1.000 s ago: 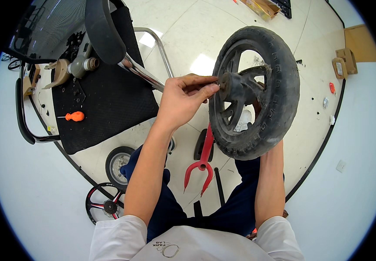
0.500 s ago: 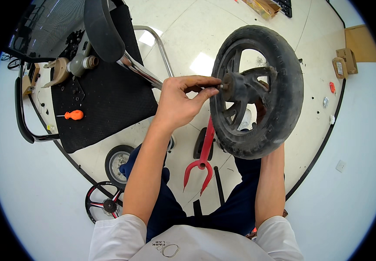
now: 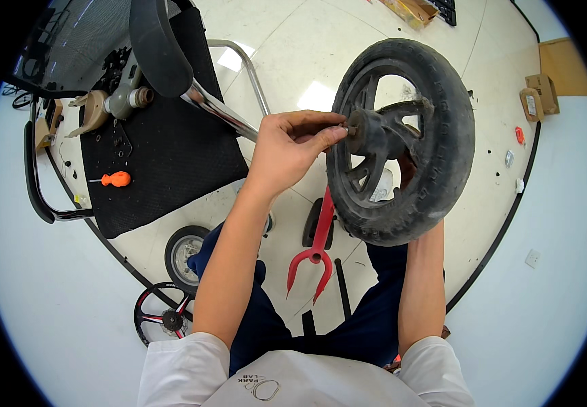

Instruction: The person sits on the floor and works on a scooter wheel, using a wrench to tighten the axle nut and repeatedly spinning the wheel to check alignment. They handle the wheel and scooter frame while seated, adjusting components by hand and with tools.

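A black spoked wheel [image 3: 446, 146] with a worn rubber tyre is held up, tilted, in front of me. My left hand [image 3: 292, 146] is closed in a pinch, thumb and forefinger on the small metal axle end [image 3: 352, 130] that sticks out of the hub [image 3: 373, 134]. The fingertips hide part of that axle end. Behind the wheel, my right hand [image 3: 407, 169] grips it from the far side. Only a bit of this hand shows between the spokes. Below the wheel, between my legs, a red fork [image 3: 322, 230] points its two prongs toward me.
At left stands a black chair [image 3: 164, 193] with an orange-handled screwdriver [image 3: 115, 179], a hex key and small parts on its seat. Two more wheels, a grey one [image 3: 183, 261] and a red-and-black one [image 3: 145, 319], are by my left leg. Cardboard boxes [image 3: 541, 93] sit far right.
My left fingertips have shifted slightly right, closer to the hub, and less of the axle end shows. The wheel has tilted a little; my right hand still holds it.
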Demonstrator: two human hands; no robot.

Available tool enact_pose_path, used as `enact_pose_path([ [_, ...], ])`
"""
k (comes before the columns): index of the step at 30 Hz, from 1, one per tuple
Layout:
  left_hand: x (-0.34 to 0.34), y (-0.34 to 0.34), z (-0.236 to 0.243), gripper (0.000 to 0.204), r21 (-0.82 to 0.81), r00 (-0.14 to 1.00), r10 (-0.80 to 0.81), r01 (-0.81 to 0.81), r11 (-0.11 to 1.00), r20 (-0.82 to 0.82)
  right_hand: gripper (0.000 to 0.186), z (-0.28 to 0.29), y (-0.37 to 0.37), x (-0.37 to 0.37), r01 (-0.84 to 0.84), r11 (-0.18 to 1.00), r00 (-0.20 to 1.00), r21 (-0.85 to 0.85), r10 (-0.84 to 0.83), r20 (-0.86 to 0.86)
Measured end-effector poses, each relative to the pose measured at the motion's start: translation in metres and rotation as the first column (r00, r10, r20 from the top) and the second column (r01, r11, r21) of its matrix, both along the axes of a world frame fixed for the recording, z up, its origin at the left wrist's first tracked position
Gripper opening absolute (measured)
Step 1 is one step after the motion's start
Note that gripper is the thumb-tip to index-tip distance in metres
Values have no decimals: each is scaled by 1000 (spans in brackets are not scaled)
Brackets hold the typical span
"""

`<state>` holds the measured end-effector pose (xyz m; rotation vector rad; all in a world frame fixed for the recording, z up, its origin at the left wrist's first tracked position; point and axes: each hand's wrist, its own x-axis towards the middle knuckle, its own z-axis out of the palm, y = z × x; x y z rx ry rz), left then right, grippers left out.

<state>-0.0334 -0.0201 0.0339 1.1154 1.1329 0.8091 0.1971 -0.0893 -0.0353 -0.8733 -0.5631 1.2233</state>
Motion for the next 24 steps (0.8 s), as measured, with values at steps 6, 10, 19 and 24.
enact_pose_path([
  [6, -2, 1, -4, 24, -18, 999, 32, -32, 999, -21, 33, -7, 6, 1, 74, 994, 975, -82, -55, 216],
  [10, -1, 1, -2, 23, -38, 999, 53, -53, 998, 3, 31, -7, 6, 2, 54, 994, 992, -90, -43, 120],
  [19, -1, 1, 1, 22, -32, 999, 45, -44, 999, 24, 29, -7, 3, 2, 41, 992, 993, -120, -26, 117],
  [24, -2, 1, 0, 23, 22, 999, 3, -4, 1000, 35, 28, -8, 3, 4, 37, 992, 994, -125, -24, 108],
])
